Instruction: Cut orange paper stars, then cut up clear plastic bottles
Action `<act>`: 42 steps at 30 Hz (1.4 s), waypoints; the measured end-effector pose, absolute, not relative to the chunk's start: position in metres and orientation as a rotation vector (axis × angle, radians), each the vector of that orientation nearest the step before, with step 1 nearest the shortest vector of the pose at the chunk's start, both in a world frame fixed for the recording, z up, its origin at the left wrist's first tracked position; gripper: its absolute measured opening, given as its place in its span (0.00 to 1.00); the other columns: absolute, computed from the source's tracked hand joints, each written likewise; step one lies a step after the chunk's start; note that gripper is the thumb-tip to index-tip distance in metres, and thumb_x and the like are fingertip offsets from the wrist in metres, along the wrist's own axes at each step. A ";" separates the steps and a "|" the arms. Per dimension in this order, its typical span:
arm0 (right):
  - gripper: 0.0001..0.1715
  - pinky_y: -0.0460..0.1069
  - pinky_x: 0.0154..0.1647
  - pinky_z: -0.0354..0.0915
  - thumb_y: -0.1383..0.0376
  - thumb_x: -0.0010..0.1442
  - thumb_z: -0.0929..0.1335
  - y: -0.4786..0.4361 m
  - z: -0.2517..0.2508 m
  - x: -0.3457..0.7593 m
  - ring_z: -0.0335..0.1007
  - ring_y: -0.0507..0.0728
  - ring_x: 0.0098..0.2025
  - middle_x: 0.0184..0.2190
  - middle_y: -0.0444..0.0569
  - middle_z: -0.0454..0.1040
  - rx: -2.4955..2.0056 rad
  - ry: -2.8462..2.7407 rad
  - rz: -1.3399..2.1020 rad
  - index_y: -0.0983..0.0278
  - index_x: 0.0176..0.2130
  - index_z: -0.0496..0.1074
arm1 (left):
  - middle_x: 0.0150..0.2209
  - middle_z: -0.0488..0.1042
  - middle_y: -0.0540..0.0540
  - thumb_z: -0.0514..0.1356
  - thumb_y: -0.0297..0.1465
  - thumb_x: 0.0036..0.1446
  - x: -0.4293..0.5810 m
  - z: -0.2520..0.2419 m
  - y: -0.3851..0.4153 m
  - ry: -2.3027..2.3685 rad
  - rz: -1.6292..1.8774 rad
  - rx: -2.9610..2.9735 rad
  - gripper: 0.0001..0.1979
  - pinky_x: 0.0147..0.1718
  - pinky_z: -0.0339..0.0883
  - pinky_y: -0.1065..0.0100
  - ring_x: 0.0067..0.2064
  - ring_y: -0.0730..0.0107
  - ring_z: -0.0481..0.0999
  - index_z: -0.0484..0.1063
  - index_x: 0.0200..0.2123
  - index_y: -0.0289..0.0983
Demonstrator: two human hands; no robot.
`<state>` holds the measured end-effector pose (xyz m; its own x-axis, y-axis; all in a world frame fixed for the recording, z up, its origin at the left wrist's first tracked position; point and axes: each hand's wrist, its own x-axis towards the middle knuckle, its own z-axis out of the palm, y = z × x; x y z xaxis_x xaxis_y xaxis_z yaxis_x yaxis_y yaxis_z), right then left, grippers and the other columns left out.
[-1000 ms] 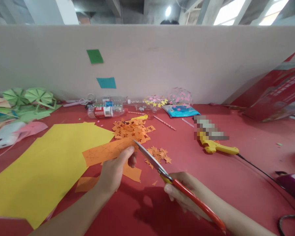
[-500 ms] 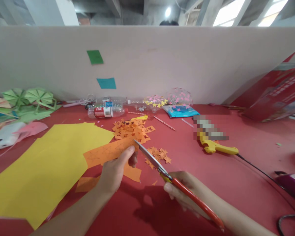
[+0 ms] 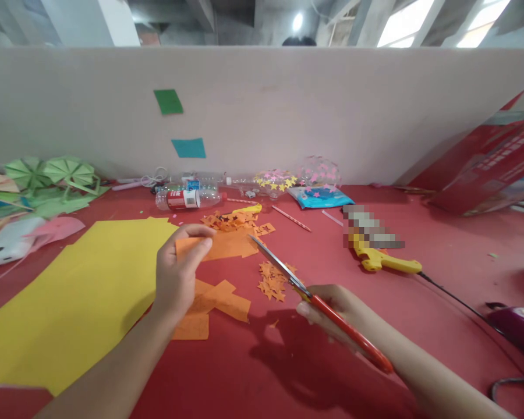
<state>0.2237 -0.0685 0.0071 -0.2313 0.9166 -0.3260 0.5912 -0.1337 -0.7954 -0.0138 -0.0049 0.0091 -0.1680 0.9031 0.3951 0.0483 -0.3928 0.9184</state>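
Note:
My left hand (image 3: 174, 279) pinches an orange paper sheet (image 3: 227, 244) by its near-left corner and holds it above the red table (image 3: 419, 244). My right hand (image 3: 332, 317) grips red-handled scissors (image 3: 314, 299); their blades point up-left, with the tips just right of the sheet's edge. Small orange cut-out stars (image 3: 273, 282) lie below the blades. More orange scraps with star holes (image 3: 236, 221) are heaped behind the sheet. Loose orange offcuts (image 3: 213, 305) rest under my left wrist.
A large yellow sheet (image 3: 70, 291) covers the left. A yellow glue gun (image 3: 384, 262) with a black cord lies right. Plastic bottles (image 3: 187, 199), star-filled balloons (image 3: 318, 171) and green paper fans (image 3: 48, 174) line the white partition. A purple object (image 3: 517, 326) sits far right.
My left hand moved left and farther away, turning the orange sheet. The scissors shifted right and up, and their tips left the paper's edge.

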 end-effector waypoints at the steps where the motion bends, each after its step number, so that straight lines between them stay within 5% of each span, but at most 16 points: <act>1: 0.29 0.43 0.17 0.45 0.43 0.50 0.67 -0.069 0.008 0.224 0.49 0.46 0.16 0.13 0.36 0.52 -1.683 -1.780 1.322 0.62 0.21 0.56 | 0.34 0.72 0.49 0.61 0.32 0.49 -0.014 0.008 -0.005 1.129 1.628 1.401 0.05 0.35 0.67 0.68 0.37 0.68 0.71 0.73 0.32 0.40; 4: 0.28 0.42 0.15 0.47 0.43 0.49 0.67 -0.068 0.009 0.226 0.49 0.45 0.14 0.12 0.35 0.53 -1.674 -1.713 1.363 0.62 0.22 0.57 | 0.34 0.72 0.50 0.63 0.32 0.48 -0.013 0.005 -0.005 1.059 1.612 1.376 0.06 0.31 0.66 0.70 0.36 0.69 0.70 0.74 0.33 0.40; 9: 0.28 0.43 0.14 0.48 0.42 0.50 0.66 -0.062 0.009 0.231 0.49 0.45 0.12 0.11 0.35 0.53 -1.665 -1.654 1.384 0.62 0.22 0.58 | 0.37 0.75 0.47 0.56 0.36 0.55 -0.014 0.008 -0.006 1.004 1.554 1.493 0.10 0.45 0.64 0.65 0.43 0.64 0.71 0.75 0.30 0.39; 16: 0.27 0.42 0.16 0.50 0.45 0.52 0.67 -0.061 0.011 0.232 0.54 0.46 0.16 0.15 0.36 0.53 -1.729 -1.845 1.367 0.62 0.22 0.56 | 0.22 0.70 0.53 0.60 0.38 0.52 -0.007 0.009 -0.007 1.101 1.107 1.470 0.09 0.27 0.64 0.69 0.25 0.70 0.72 0.67 0.32 0.39; 22: 0.28 0.42 0.17 0.48 0.45 0.51 0.68 -0.064 0.008 0.227 0.50 0.46 0.18 0.16 0.37 0.54 -1.666 -1.903 1.397 0.63 0.22 0.57 | 0.21 0.71 0.51 0.57 0.39 0.56 -0.002 0.005 -0.013 1.010 0.974 1.479 0.13 0.27 0.66 0.71 0.24 0.73 0.73 0.66 0.25 0.37; 34: 0.37 0.41 0.15 0.49 0.32 0.48 0.59 -0.082 0.014 0.215 0.52 0.45 0.16 0.16 0.38 0.56 -1.524 -1.839 1.559 0.63 0.23 0.56 | 0.20 0.69 0.53 0.58 0.37 0.56 0.006 -0.001 -0.024 0.977 1.136 1.278 0.10 0.23 0.65 0.73 0.23 0.75 0.71 0.69 0.27 0.37; 42: 0.35 0.41 0.15 0.48 0.35 0.50 0.62 -0.083 0.013 0.215 0.50 0.45 0.17 0.17 0.38 0.55 -1.395 -1.845 1.597 0.63 0.24 0.57 | 0.21 0.68 0.54 0.58 0.35 0.55 0.005 0.001 -0.025 0.944 1.111 1.261 0.08 0.22 0.64 0.75 0.23 0.76 0.70 0.70 0.27 0.38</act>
